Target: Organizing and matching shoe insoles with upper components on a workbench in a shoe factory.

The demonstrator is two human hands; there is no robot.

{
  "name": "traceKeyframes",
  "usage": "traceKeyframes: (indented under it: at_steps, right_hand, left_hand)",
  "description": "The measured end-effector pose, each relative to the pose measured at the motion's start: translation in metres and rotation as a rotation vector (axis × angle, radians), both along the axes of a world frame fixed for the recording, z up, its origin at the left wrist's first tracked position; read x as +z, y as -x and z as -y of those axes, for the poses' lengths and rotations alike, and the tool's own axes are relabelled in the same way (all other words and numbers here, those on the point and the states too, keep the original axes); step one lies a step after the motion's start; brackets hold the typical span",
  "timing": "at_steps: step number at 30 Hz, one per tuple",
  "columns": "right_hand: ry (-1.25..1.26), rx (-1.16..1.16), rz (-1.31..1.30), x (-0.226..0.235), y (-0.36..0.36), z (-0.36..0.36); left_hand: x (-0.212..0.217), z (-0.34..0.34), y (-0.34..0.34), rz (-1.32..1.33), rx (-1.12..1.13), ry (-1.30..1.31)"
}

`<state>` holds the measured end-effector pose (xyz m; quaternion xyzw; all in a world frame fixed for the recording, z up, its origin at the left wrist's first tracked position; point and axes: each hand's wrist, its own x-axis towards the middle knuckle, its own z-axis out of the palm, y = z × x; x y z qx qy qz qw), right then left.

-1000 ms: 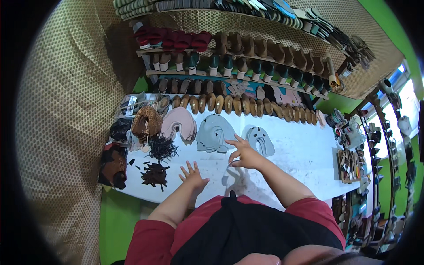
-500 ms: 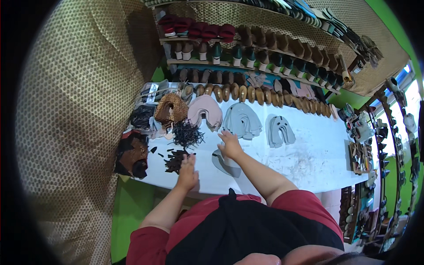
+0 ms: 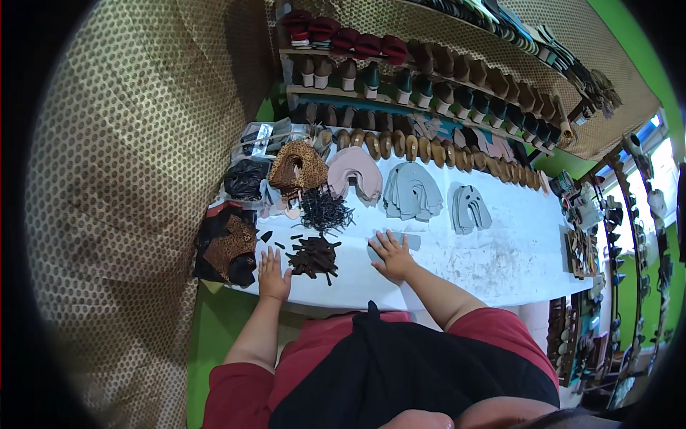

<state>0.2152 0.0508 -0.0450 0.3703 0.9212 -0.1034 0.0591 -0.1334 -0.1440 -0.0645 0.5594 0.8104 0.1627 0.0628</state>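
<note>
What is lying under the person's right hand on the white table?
A flat grey cut piece lies under the right hand; its far edge and corners stick out past the fingers. The part beneath the palm is covered, so its whole shape cannot be seen. It rests on the white table.

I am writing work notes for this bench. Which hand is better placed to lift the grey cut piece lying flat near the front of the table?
Probably the right hand: it lies on the grey cut piece. The left hand rests flat on the white table, beyond the dark strips.
</note>
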Motion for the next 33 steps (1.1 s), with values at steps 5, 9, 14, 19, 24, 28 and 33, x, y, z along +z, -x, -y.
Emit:
traceKeyframes:
  at_steps: [5,9,14,19,24,28,33]
  right_hand:
    - [0.092,-0.188,-0.056,-0.001,0.021,0.002]
    - [0.065,-0.27,-0.212,-0.007,0.058,0.008]
    - [0.128,-0.19,-0.314,0.014,0.115,0.01]
    - [0.056,0.058,-0.426,0.021,0.146,0.023]
    - [-0.051,0.229,-0.349,0.035,0.15,0.05]
    - [-0.06,0.161,-0.326,0.021,0.15,0.052]
    - [0.125,-0.024,-0.355,0.024,0.145,0.049]
  left_hand:
    - [0.004,0.0,0.001,0.023,0.025,0.022]
    - [0.004,0.0,0.001,0.053,0.032,0.011]
    - [0.005,-0.001,0.001,0.057,0.042,0.028]
    - [0.002,-0.001,0.002,0.072,0.029,0.009]
    - [0.001,0.0,0.003,0.075,0.039,0.013]
    - [0.003,0.0,0.002,0.077,0.034,0.01]
    - [0.002,-0.001,0.002,0.077,0.032,0.029]
